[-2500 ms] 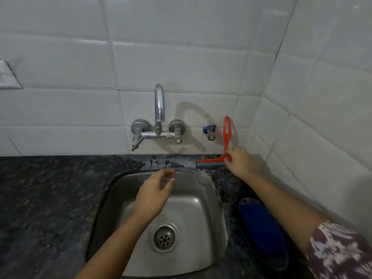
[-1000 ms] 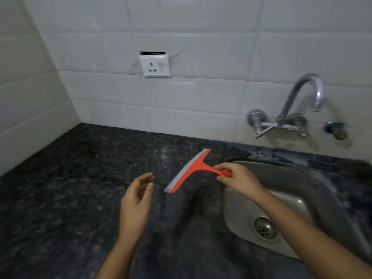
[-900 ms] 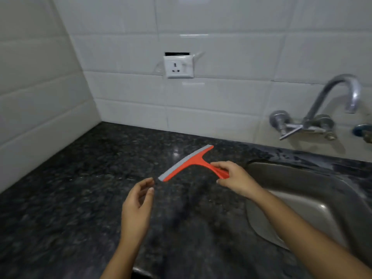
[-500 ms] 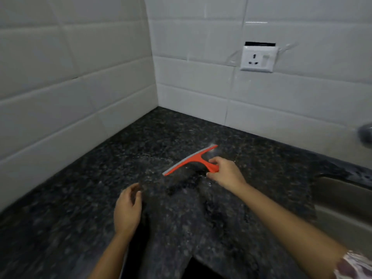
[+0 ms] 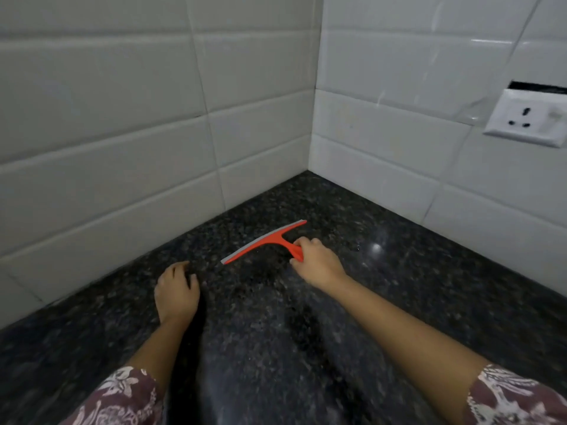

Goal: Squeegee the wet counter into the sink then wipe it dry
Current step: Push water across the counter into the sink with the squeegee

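Right hand (image 5: 317,262) clamped on red plastic squeegee (image 5: 266,240) handle. Blade's long axis runs diagonally, toward the tiled wall corner (image 5: 313,142). Left hand (image 5: 176,292) empty, loosely curled.

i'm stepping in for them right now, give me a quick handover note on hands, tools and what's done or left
Right hand: closed on the handle of the red squeegee, blade down near the corner of the dark counter.
Left hand: empty, resting low over the counter beside the blade.
Sink and drying cloth: out of view.
Done: squeegee in position at the far corner.
Left: pull the water to the sink, then wipe dry.
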